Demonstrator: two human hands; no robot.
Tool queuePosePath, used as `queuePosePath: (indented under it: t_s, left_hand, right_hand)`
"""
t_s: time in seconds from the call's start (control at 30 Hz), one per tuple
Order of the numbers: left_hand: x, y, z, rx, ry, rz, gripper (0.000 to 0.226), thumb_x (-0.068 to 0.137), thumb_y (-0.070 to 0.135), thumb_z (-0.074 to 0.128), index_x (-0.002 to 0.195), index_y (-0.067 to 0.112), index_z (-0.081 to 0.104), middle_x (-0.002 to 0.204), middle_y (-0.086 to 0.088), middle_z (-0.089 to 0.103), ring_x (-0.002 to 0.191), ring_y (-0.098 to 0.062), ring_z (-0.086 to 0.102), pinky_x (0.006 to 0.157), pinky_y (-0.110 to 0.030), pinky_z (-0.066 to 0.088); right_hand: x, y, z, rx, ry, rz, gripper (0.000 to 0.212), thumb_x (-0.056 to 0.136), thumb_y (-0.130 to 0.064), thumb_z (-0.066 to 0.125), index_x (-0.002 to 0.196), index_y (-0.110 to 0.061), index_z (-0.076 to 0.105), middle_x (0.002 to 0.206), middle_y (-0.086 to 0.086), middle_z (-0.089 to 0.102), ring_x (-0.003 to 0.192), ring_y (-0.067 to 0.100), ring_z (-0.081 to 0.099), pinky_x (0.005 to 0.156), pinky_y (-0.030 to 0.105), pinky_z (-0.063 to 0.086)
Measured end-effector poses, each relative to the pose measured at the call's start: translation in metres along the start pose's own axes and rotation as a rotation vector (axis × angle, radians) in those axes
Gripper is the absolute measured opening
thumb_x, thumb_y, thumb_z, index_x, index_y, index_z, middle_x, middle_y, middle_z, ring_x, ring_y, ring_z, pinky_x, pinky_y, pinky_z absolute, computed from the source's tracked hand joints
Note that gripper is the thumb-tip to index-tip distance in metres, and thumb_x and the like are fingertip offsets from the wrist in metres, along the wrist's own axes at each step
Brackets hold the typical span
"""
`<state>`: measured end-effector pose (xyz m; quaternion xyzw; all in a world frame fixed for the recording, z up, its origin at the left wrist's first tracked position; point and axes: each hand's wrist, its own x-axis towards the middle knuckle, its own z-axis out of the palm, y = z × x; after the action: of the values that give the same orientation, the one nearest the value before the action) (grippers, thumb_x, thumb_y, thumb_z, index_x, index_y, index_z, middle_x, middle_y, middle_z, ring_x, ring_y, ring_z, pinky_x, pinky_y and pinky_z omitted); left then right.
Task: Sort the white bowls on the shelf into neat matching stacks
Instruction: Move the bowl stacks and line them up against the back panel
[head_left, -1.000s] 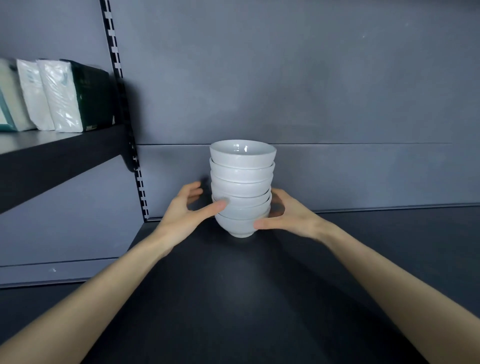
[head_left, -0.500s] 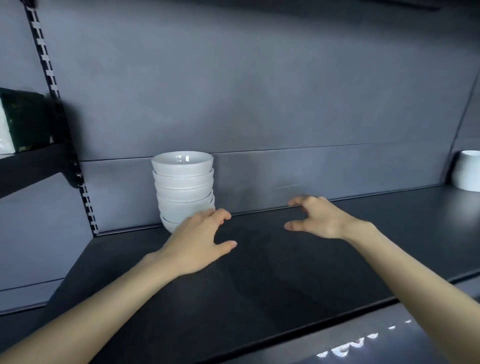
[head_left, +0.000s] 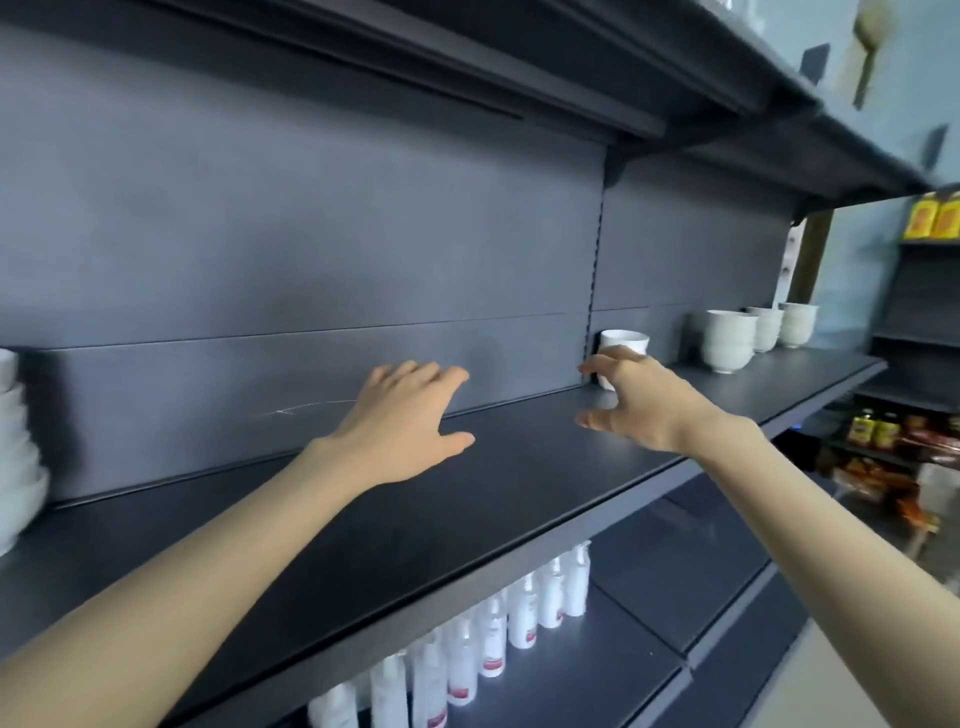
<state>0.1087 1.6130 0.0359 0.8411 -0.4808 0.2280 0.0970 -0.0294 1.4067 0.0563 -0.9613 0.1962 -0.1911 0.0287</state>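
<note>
At nine o'clock the tall stack of white bowls (head_left: 15, 447) is cut off by the frame edge and blurred. My right hand (head_left: 636, 402), fingers spread and curved, holding nothing, hides the lower part of a single bowl (head_left: 626, 343) at two o'clock; I cannot tell whether they touch. My left hand (head_left: 405, 421) hovers flat and empty over the dark shelf (head_left: 467, 519). Beyond, a row of bowl stacks (head_left: 730, 340) stands upright, glossy, mouths up.

I see a bowl stack (head_left: 15, 447) at the shelf's (head_left: 467, 519) far left, one bowl (head_left: 626, 342) just behind my right hand (head_left: 641, 408), more stacks (head_left: 730, 340) farther right, and bottles (head_left: 522, 616) on the lower shelf (head_left: 613, 660) beneath.
</note>
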Motion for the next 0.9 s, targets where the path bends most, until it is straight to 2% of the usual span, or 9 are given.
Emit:
queuePosePath:
  t_s: [0.17, 0.33, 0.47, 0.67, 0.9]
  left_hand:
    - [0.049, 0.07, 0.026, -0.034, -0.067, 0.05, 0.066, 0.089, 0.052, 0.054, 0.143, 0.025, 0.029, 0.14, 0.003, 0.044, 0.133, -0.021, 0.033, 0.113, -0.04, 0.02]
    - [0.115, 0.119, 0.04, -0.043, -0.015, 0.132, 0.069, 0.09, 0.051, 0.053, 0.146, 0.026, 0.023, 0.148, 0.003, 0.035, 0.139, -0.02, 0.025, 0.118, -0.046, 0.012]
    - [0.172, 0.149, 0.062, -0.07, 0.031, 0.189, 0.07, 0.089, 0.051, 0.054, 0.147, 0.026, 0.023, 0.146, 0.002, 0.037, 0.137, -0.02, 0.027, 0.116, -0.043, 0.015]
    - [0.269, 0.183, 0.112, -0.094, 0.117, 0.248, 0.07, 0.086, 0.052, 0.057, 0.144, 0.027, 0.027, 0.142, 0.004, 0.04, 0.132, -0.02, 0.032, 0.112, -0.038, 0.022]
    - [0.39, 0.235, 0.166, -0.143, 0.115, 0.309, 0.074, 0.087, 0.054, 0.054, 0.147, 0.026, 0.022, 0.146, 0.005, 0.034, 0.135, -0.019, 0.028, 0.115, -0.04, 0.018]
  right_hand:
    - [-0.019, 0.086, -0.013, -0.063, -0.008, 0.106, 0.064, 0.087, -0.035, 0.065, 0.144, -0.021, 0.037, 0.147, 0.001, 0.032, 0.131, 0.03, 0.035, 0.095, 0.041, 0.042]
    - [-0.006, 0.156, -0.023, -0.084, 0.042, 0.163, 0.068, 0.086, -0.036, 0.066, 0.144, -0.02, 0.035, 0.146, 0.004, 0.031, 0.127, 0.032, 0.039, 0.096, 0.041, 0.044]
    - [0.016, 0.208, -0.026, -0.12, 0.06, 0.209, 0.069, 0.087, -0.038, 0.065, 0.145, -0.019, 0.032, 0.153, 0.004, 0.024, 0.133, 0.031, 0.033, 0.1, 0.045, 0.042]
    - [0.071, 0.295, -0.032, -0.167, 0.106, 0.27, 0.074, 0.087, -0.036, 0.066, 0.148, -0.022, 0.028, 0.156, 0.003, 0.02, 0.136, 0.029, 0.029, 0.103, 0.043, 0.04]
    - [0.135, 0.398, -0.033, -0.244, 0.111, 0.338, 0.072, 0.087, -0.037, 0.066, 0.146, -0.02, 0.029, 0.149, 0.005, 0.028, 0.131, 0.032, 0.035, 0.097, 0.045, 0.043]
